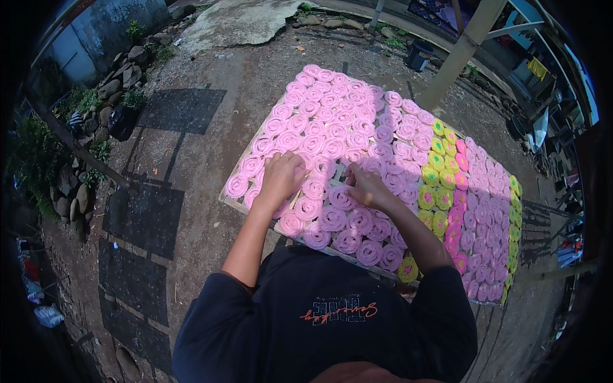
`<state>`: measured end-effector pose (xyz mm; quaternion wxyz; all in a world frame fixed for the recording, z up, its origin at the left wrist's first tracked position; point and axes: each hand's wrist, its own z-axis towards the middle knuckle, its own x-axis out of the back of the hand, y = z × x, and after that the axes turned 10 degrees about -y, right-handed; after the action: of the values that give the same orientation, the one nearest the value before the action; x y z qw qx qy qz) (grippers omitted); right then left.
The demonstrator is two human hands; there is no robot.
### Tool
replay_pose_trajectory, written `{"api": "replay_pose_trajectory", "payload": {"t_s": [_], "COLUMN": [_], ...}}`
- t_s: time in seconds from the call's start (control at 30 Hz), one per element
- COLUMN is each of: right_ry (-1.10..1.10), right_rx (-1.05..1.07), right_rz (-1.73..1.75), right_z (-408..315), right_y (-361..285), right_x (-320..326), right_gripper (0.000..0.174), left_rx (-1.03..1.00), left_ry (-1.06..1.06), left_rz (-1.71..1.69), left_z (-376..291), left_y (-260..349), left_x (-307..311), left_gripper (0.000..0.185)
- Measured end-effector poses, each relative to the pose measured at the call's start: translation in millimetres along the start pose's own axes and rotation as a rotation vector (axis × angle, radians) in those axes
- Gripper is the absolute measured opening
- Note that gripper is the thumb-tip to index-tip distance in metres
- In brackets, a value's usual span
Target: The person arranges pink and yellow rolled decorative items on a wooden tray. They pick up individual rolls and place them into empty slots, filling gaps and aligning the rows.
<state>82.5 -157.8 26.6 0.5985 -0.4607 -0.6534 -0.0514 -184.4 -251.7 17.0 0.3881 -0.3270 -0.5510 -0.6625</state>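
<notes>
Before me a slatted drying rack (223,197) is covered with rows of pink coiled rounds (312,143) that look like raw crackers. My left hand (282,174) is over the rack's near left part, with its fingers bent down onto the rounds. Whether it grips one is hidden beneath the fingers. My right hand (366,186) is to the right of it, fingers curled, beside a pink round (342,197). What lies within its fingers cannot be made out. Between the hands, bare slats (339,171) show through a gap among the rounds.
Yellow rounds with coloured centres (433,160) and brighter pink ones (452,230) fill bands farther right. A bamboo post (462,55) rises beyond the rack. Stones (111,88) edge the ground at left; a dark bucket (419,55) stands behind.
</notes>
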Motion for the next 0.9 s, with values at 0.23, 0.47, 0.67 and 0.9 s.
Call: {"api": "replay_pose_trajectory", "payload": {"t_s": [0.23,0.47,0.67,0.9], "right_ry": [0.066,0.311,0.358,0.077], "right_rx": [0.067,0.687,0.267,-0.134], "right_rz": [-0.306,-0.677,0.030,0.668], "right_z": [1.0,71.1,68.3,45.9], "right_y": [-22.2,12.6,-5.6,18.3], "right_x": [14.8,-6.2,40.4,9.1], "right_gripper": [0.017,0.023,0.017,0.032], "left_rx": [-0.061,-0.052,-0.053,0.048], "left_ry": [-0.108,-0.169,-0.141,0.032], "left_rz": [-0.006,-0.007,-0.009,-0.108], "left_z": [-33.5,-35.6,-42.1,-43.4], "left_y": [11.3,14.3,11.7,-4.3], "left_x": [-17.0,-21.6,-24.0,0.8], "left_gripper": [0.023,0.020,0.019,0.019]}}
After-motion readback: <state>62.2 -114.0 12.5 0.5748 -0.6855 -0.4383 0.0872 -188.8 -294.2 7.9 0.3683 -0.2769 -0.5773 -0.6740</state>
